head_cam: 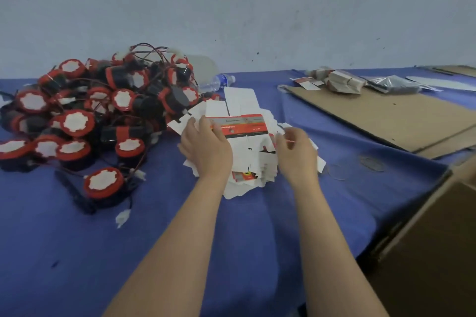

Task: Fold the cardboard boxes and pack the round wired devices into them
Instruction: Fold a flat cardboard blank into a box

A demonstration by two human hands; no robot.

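A heap of flat, unfolded white cardboard boxes (253, 162) with red print lies in the middle of the blue table (180, 226). My left hand (206, 147) grips the left edge of one flat box (243, 126), printed side up, at the top of the heap. To its right, my right hand (296, 152) hovers over the heap with fingers curled, blurred; I cannot tell whether it holds a flap. A large pile of round red-and-black wired devices (98, 113) with white faces sits to the left. One device (104, 184) lies apart at the pile's front.
A plastic water bottle (219, 81) lies behind the heap. Flat brown cardboard sheets (386, 121) cover the table's right side, with bundled packs (342, 81) and a plastic bag (394, 85) behind them. An open brown carton (438, 239) stands at the right edge. A wall rises behind the table.
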